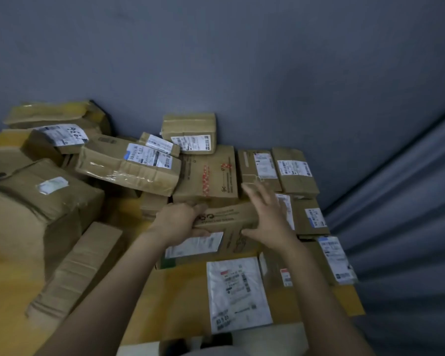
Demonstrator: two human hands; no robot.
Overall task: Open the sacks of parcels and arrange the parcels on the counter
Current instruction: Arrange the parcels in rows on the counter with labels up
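A brown cardboard parcel [226, 228] with a white label on its near face lies in the middle of the wooden counter [185, 299]. My left hand [177, 222] grips its left top edge, thumb underneath. Over the parcel's right end, my right hand [266, 217] hovers with fingers spread; it looks blurred and holds nothing. Behind the parcel sits a flat box with red print [208, 176]. No sack is in view.
Several taped parcels pile up at the left [44, 196] and back [129, 163]. Labelled boxes line the right edge [296, 170]. A white mailer bag [238, 291] lies in front. A long narrow box [80, 268] lies near left. Grey wall behind.
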